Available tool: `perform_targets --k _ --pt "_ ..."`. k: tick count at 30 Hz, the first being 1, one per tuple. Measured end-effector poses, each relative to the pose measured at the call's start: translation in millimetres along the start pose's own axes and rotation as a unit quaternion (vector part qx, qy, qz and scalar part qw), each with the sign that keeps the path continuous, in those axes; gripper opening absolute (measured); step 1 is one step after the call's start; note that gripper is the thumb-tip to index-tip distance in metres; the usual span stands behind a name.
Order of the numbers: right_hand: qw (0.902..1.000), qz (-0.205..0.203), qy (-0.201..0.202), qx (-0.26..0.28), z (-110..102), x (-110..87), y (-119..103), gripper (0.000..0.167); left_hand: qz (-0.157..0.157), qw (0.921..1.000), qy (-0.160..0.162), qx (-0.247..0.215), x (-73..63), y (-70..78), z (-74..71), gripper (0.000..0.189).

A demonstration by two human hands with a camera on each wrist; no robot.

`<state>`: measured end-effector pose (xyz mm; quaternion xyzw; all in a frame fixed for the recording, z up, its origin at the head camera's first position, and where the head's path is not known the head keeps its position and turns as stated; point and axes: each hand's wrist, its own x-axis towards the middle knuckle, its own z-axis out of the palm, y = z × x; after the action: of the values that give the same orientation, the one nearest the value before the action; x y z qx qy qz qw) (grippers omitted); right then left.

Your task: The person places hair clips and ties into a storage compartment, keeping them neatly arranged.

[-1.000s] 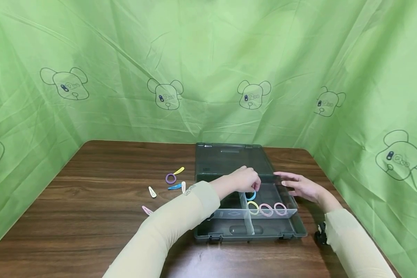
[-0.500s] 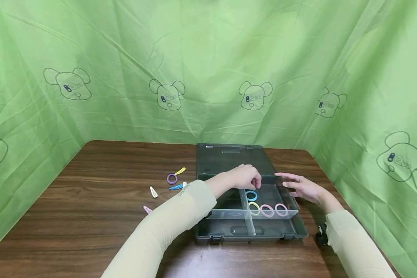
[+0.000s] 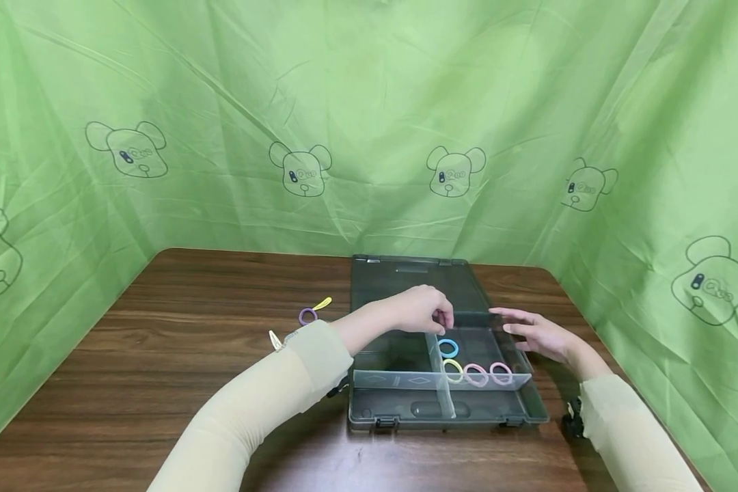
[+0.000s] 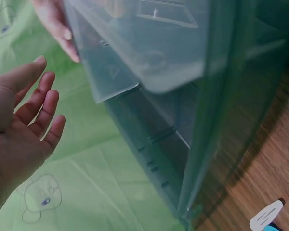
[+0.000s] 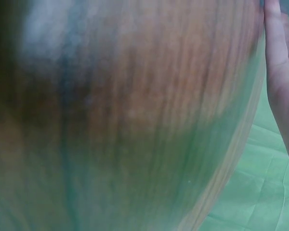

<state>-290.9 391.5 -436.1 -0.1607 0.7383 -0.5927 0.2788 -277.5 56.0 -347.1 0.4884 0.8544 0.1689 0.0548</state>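
Note:
A dark translucent organizer box (image 3: 447, 424) lies with its lid (image 3: 415, 283) folded back. In its right rear compartment sit a blue hair tie (image 3: 448, 348), a yellow hair tie (image 3: 453, 370) and two pink ones, the nearer-left pink hair tie (image 3: 475, 375) and the pink hair tie at the right (image 3: 501, 373). My left hand (image 3: 419, 309) hovers above the dividers, its fingers loosely bent around nothing; the left wrist view shows them relaxed. At the box's right rim, my right hand (image 3: 540, 335) rests with fingers extended.
Left of the box, a purple hair tie (image 3: 307, 316), a yellow snap clip (image 3: 322, 303) and a white snap clip (image 3: 275, 340) lie on the wooden table (image 3: 178, 328). My left sleeve covers other clips. A green curtain (image 3: 369, 225) surrounds the table.
My left hand has released the blue hair tie, which now lies in the compartment, and has lifted and drawn back leftward. The right hand stays at the box's edge.

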Motion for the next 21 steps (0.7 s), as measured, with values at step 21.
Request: perform_targets --k 21 --pt "1.0000 0.000 -0.003 -0.004 2 -0.7 0 0.051 0.052 0.9954 0.078 -0.018 -79.0 -18.1 -38.1 0.013"
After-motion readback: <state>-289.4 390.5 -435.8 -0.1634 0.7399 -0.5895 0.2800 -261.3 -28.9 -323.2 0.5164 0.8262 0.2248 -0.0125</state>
